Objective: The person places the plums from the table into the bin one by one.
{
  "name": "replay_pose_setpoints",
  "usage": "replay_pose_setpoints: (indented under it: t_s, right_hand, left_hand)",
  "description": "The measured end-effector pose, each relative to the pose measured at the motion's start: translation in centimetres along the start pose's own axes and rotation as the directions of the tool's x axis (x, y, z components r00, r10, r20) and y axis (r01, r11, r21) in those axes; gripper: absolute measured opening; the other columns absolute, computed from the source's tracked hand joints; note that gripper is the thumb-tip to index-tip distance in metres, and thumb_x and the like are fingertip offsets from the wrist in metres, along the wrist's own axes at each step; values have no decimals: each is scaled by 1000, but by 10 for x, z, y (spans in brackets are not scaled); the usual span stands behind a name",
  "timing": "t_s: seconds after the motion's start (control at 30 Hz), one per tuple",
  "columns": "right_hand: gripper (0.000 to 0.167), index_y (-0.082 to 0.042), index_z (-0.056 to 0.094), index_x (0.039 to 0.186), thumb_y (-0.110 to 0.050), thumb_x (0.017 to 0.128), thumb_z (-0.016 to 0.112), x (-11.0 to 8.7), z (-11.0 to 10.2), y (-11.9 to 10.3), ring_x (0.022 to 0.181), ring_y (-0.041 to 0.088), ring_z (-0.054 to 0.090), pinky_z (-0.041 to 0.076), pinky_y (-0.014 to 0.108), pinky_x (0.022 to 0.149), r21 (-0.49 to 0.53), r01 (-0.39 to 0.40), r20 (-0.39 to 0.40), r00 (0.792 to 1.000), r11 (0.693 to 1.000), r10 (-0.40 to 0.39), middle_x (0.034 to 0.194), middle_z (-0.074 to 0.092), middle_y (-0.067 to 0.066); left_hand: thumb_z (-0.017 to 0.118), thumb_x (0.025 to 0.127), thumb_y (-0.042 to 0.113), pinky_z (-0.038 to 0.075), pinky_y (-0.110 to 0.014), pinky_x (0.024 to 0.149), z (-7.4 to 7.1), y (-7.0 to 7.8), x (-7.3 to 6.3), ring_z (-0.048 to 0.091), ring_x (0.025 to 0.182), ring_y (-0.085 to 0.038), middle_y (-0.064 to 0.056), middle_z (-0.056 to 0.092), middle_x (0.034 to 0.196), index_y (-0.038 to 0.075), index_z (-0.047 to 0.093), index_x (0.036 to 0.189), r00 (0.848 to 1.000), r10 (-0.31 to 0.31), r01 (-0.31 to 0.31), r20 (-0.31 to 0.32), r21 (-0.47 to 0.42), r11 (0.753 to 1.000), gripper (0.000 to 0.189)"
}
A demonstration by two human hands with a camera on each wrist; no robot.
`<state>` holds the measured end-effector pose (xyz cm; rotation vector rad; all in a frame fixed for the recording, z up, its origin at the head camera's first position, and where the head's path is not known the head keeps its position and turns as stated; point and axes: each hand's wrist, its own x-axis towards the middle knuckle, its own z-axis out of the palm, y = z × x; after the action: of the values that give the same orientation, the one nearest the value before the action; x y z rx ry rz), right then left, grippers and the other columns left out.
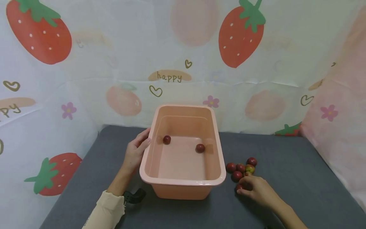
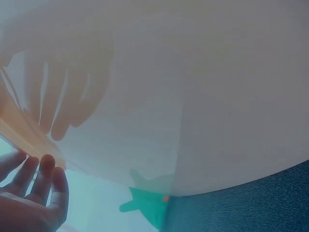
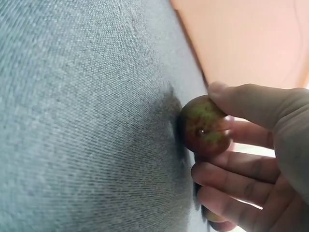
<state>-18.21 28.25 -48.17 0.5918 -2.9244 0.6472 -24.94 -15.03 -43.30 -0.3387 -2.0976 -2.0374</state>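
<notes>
A peach-coloured plastic basin [image 1: 183, 183] stands in the middle of the dark table, two dark red plums inside: one plum [image 1: 167, 140] near its left wall, another plum [image 1: 200, 148] toward the right. My left hand [image 1: 135, 152] holds the basin's left rim, thumb at the edge; the left wrist view has its fingertips [image 2: 59, 176] right at the rim. To the basin's right, my right hand [image 1: 258, 190] pinches a red-green plum [image 3: 205, 126] between thumb and fingers, close over the cloth. Several loose plums [image 1: 237, 176] lie just beyond that hand, one of them yellowish green.
Dark grey cloth [image 1: 286, 165] covers the table. A white curtain with strawberry prints [image 1: 241, 36] hangs behind and along both sides. A black strap [image 1: 135, 195] is at the left wrist, near the basin's front left corner.
</notes>
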Motion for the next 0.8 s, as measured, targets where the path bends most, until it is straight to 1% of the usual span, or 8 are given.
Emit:
replay_pose_setpoints:
  t_s: [0.13,0.2,0.3,0.43,0.53,0.67,0.8]
  right_hand:
    - [21,-17,72,91,-31,77,81,-3,2,5,79,6,61,51,31,71,24,5,-15,1000,1000,-4,86,69,-10]
    - [22,-16,72,92,-31,78,81,-4,2,7,79,4,61,52,29,70,50,8,-6,1000,999,-8,87,70,-8]
    - [23,-16,72,93,-31,78,80,-5,0,9,78,-1,59,52,26,67,114,7,3,1000,993,-7,87,70,-8]
    - [22,-16,72,95,-29,80,79,-4,-7,9,74,-5,58,52,23,64,187,-27,2,1000,982,27,84,69,-8]
    - [23,-14,72,97,-28,81,78,-2,-12,7,73,-6,57,52,22,63,217,-54,10,999,975,53,83,69,-7]
    - [26,-10,72,99,-28,82,78,1,-20,4,74,-4,57,52,22,64,243,-64,26,998,968,60,84,69,-5]
    - [25,-11,72,100,-28,82,77,5,-31,1,74,-4,58,53,22,65,248,-68,16,998,966,66,84,68,-6]
  left_hand:
    - [54,100,16,54,-16,85,0,0,0,61,107,1,-20,49,143,7,45,146,1000,-7,7,12,-1,1000,47]
    - [54,100,17,54,-16,85,0,0,0,61,107,1,-19,48,144,8,45,146,1000,-9,9,16,3,1000,48]
    - [54,100,17,54,-16,86,1,0,0,60,108,2,-18,47,145,8,45,146,1000,-5,5,11,4,1000,47]
    - [54,100,17,54,-15,85,0,0,0,61,107,2,-18,48,145,8,45,146,1000,-2,2,1,11,1000,47]
    - [54,100,18,54,-15,85,0,0,0,61,106,2,-18,48,144,9,45,146,1000,-1,1,-1,24,1000,47]
    - [54,100,18,54,-16,85,-1,1,0,61,107,1,-18,49,144,10,46,146,1000,0,0,-2,30,1000,47]
    - [54,100,18,54,-15,85,-1,1,-1,61,106,1,-19,49,143,9,45,146,1000,0,0,-1,29,1000,47]
